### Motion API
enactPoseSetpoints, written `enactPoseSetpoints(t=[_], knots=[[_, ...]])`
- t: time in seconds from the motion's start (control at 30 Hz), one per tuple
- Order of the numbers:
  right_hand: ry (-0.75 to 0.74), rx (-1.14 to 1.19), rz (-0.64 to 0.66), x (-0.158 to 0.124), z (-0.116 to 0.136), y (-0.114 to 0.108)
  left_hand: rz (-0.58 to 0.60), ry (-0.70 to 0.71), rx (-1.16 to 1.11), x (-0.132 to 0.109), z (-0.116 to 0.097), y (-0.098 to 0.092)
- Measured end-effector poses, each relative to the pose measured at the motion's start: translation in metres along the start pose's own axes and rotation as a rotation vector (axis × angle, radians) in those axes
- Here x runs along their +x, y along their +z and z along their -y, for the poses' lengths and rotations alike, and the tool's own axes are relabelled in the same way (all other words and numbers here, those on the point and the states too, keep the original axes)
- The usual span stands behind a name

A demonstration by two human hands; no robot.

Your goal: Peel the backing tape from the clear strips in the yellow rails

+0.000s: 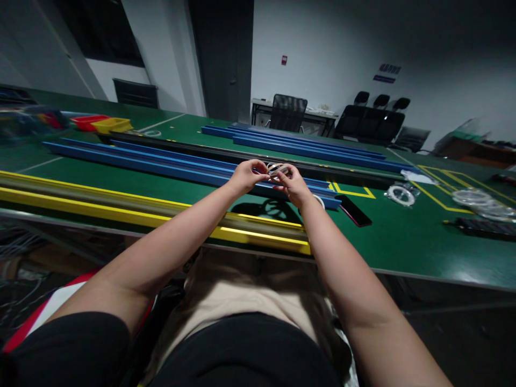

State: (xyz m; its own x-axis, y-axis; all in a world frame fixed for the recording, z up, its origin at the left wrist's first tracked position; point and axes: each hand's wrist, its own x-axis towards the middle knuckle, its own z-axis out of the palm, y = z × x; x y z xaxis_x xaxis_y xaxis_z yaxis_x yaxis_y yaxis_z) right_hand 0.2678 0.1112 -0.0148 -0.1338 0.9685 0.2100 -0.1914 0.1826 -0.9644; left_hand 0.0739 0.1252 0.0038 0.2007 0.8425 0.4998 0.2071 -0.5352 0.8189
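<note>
Holding both arms out over the green table [403, 242], you have your left hand [245, 176] and your right hand [293, 185] meeting around a small striped ring [277, 170] that looks like a roll of tape; the grip of each hand is pinched on it, the left fingers closed on its left edge, the right fingers closed on its right edge and underside; the ring is raised off the table, above the near blue rails [161, 161], and its shadow falls on the green surface below your hands. Close to your body, a long yellow rail [121, 212] lies along the table edge; beyond your hands more blue rails [298, 141] lie farther back. Just beside your right wrist a pale ring [320, 200] rests on the table, partly hidden by the wrist; a dark phone [355, 210] lies just to its right; a white coil [400, 194] sits further right near the yellow floor-style markings; red and yellow bins [100, 123] stand far left; black chairs [288, 113] stand by the back wall.
</note>
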Motion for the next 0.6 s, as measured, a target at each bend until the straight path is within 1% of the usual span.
enactPoseSetpoints(t=[0.33,0.4,0.53,0.6], knots=[[-0.034,-0.023,-0.001,0.006,-0.006,-0.003,-0.027,0.069,0.047,-0.002,0.001,0.002],[-0.027,-0.002,-0.013,0.005,-0.004,-0.002,-0.042,0.059,-0.012,-0.001,0.000,0.003],[0.015,0.089,-0.013,0.002,0.004,0.001,-0.056,0.051,-0.236,0.003,0.000,0.006],[0.030,0.133,0.005,-0.001,0.008,0.002,-0.045,0.071,-0.280,0.004,0.002,0.007]])
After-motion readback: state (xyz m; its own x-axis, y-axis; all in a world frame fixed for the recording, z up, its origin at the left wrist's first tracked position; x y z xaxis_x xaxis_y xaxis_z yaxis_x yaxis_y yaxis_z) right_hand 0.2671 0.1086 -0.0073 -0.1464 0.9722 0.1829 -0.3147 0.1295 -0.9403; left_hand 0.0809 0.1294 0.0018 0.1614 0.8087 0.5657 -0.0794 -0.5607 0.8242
